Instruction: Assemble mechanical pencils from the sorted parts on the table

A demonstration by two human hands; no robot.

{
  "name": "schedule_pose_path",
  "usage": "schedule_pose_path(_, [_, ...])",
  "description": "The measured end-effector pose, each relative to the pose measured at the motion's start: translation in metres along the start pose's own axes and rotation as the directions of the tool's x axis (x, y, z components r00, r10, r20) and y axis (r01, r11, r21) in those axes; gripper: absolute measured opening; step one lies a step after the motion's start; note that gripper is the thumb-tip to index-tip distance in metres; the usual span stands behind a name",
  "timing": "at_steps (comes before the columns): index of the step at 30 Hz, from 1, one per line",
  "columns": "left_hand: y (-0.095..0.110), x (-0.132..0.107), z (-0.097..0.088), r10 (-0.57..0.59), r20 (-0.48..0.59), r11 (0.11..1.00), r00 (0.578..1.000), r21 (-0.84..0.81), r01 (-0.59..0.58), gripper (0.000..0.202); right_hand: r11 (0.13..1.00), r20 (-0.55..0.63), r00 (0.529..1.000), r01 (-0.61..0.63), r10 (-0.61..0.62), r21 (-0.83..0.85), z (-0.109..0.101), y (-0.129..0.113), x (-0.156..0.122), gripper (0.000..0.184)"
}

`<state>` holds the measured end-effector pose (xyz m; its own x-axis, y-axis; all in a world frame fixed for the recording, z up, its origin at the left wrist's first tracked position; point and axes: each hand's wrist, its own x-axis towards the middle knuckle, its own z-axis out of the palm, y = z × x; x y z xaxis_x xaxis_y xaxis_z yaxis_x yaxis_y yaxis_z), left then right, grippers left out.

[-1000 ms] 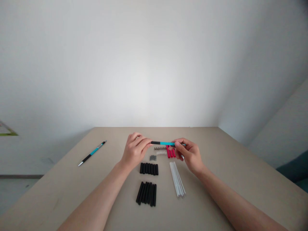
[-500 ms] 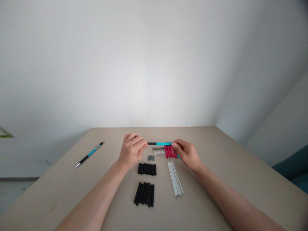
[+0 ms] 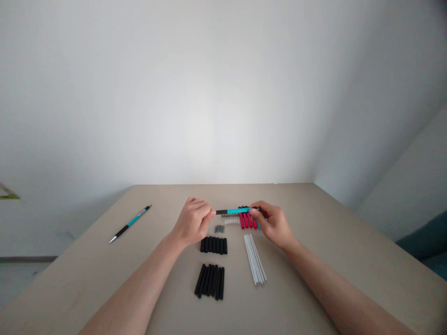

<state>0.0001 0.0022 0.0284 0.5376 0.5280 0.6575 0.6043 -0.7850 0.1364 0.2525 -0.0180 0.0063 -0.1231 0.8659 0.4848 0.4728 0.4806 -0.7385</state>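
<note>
Our held pen (image 3: 238, 211), its black end inside our curled left hand (image 3: 194, 221), its blue part pinched by our right hand (image 3: 274, 224)

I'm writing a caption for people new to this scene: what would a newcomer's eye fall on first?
Probably the blue-and-black pen, held nearly level between the left hand and the right hand, over the far half of the beige table. Next might come the bright red tubes, lying in a row just left of the right hand. A similar pen lies apart, off to the left.
</note>
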Motion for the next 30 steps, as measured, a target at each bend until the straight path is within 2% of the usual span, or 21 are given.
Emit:
schedule_pose_path(5, [-0.0001,-0.0015,0.0003,-0.022,0.003,1.000,1.000,0.003,0.022,0.016,0.999,-0.010,1.000,0.005,-0.006,-0.048,-0.0022,0.0018,0.0000,0.032])
schedule_pose_path(13, [-0.0020,-0.0015,0.0014,-0.001,-0.022,1.000,1.000,0.030,0.001,0.027,0.999,-0.002,1.000,0.008,-0.008,-0.051,-0.0011,0.0001,0.0005,0.032])
schedule_pose_path(17, [-0.0020,-0.0016,0.0028,-0.038,-0.026,0.999,0.999,0.035,0.039,0.038,1.000,-0.005,1.000,0.009,-0.009,-0.025,-0.0010,0.0002,0.0006,0.030])
schedule_pose_path(19, [-0.0012,-0.0016,0.0027,-0.059,-0.032,0.998,0.998,0.014,0.059,0.035,1.000,-0.012,1.000,0.007,-0.008,-0.023,-0.0012,0.0014,0.0003,0.030])
schedule_pose_path(23, [-0.0002,-0.0016,0.0008,-0.054,-0.052,0.998,0.997,-0.026,0.053,0.014,1.000,-0.035,0.999,-0.008,0.007,-0.011,-0.0014,0.0040,-0.0001,0.031])
schedule_pose_path(30, [-0.0002,-0.0018,-0.0022,-0.033,0.009,0.999,0.999,0.020,0.033,0.025,1.000,-0.021,1.000,-0.001,0.001,0.002,-0.0002,0.0060,0.0006,0.030])
